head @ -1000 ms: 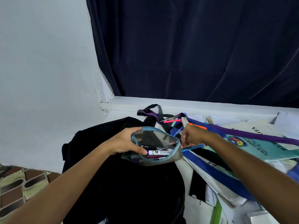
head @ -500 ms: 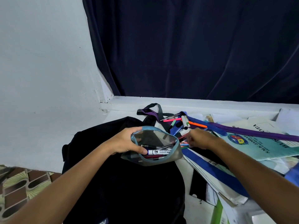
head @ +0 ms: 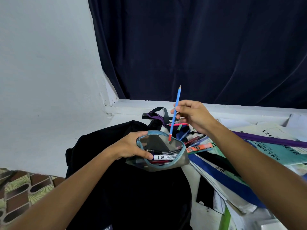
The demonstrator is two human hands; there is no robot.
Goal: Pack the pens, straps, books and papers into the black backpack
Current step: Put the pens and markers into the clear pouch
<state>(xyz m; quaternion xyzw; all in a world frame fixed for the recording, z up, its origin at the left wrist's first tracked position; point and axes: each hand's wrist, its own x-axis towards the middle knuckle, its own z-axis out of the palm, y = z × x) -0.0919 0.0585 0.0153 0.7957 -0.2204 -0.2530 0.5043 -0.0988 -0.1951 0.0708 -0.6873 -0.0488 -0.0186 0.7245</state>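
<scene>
My left hand (head: 132,147) grips the rim of a clear pencil pouch (head: 167,165) with a teal zipper, held open above the black backpack (head: 126,193). A whiteboard marker (head: 166,157) and other pens lie inside the pouch. My right hand (head: 194,116) pinches a blue pencil (head: 175,113) upright, point up, its red end just over the pouch mouth. Loose pens and markers (head: 192,138) lie in a heap behind the pouch. A purple strap (head: 269,140) and a blue strap (head: 221,176) cross a pile of books and papers (head: 274,151) on the right.
A dark curtain (head: 199,47) hangs behind the white ledge (head: 132,107). A white wall (head: 46,80) is on the left. Patterned floor tiles (head: 25,185) show at the lower left. A black strap loop (head: 159,112) lies behind the backpack.
My right hand has lifted off the pen heap with a blue pencil and now holds it upright over the pouch mouth. My left hand still holds the pouch open.
</scene>
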